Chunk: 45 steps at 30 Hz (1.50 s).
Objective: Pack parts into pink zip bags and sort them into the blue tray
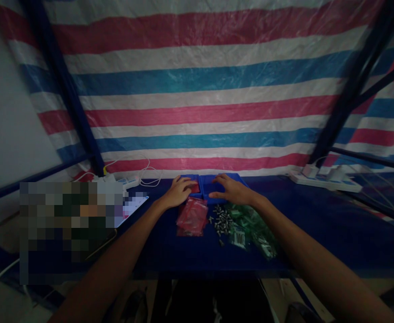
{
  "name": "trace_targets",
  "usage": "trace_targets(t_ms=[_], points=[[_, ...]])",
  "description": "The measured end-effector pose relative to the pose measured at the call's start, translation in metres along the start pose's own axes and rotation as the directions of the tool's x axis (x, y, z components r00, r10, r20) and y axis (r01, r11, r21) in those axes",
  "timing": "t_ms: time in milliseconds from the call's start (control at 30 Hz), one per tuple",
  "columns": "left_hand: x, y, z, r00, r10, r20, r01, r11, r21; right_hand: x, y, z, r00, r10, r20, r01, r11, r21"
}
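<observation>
At the left blue tray [199, 194], my left hand [179, 191] rests over the near left edge with its fingers stretched out and apart. A red piece [194, 187] shows inside that tray by the fingertips. My right hand [233, 190] hovers over or touches the right blue tray [207, 185], thumb and fingers spread, nothing visible between them. Red plastic bags [192, 216] lie in front of the left tray. Beside them is a loose pile of small metal screws [222, 219]. Green plastic bags [248, 220], some with metal pieces inside, lie partly under my right forearm.
A blue tabletop [318, 224] carries everything. On the right stands a white power strip [327, 181] with plugs; another strip [129, 181] and white cables [149, 177] lie at the back left. A lit screen [132, 208] and a blurred-out area are left. Striped sheeting [197, 107] hangs behind.
</observation>
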<state>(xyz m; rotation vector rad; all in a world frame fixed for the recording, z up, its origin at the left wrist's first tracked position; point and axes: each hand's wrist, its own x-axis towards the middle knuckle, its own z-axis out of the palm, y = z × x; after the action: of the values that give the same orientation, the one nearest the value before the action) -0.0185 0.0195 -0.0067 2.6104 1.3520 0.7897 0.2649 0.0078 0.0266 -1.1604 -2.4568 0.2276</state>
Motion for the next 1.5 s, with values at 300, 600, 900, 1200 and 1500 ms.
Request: trace_targets(t_ms=[300,600,900,1200,1500], points=[[-0.003,0.003,0.007,0.998,0.025,-0.057,-0.022,0.998,0.058,0.004,0.007,0.000,0.999,-0.034,-0.034,0.033,0.999,-0.018],[-0.003,0.003,0.004,0.996,0.048,-0.076,-0.048,0.999,0.008,0.003,0.003,0.002,0.999,-0.027,-0.027,0.026,0.999,-0.028],[-0.005,0.009,0.004,0.995,0.022,-0.093,-0.021,1.000,0.016,0.001,0.000,0.001,1.000,-0.004,-0.023,0.003,0.999,-0.044],[-0.004,0.009,0.005,0.985,0.070,-0.156,-0.075,0.997,-0.026,0.001,0.001,0.003,0.999,-0.018,-0.028,0.016,0.998,-0.058],[-0.003,0.011,0.004,0.977,0.080,-0.199,-0.095,0.993,-0.065,0.000,-0.002,0.003,1.000,-0.002,-0.018,0.001,0.997,-0.073]])
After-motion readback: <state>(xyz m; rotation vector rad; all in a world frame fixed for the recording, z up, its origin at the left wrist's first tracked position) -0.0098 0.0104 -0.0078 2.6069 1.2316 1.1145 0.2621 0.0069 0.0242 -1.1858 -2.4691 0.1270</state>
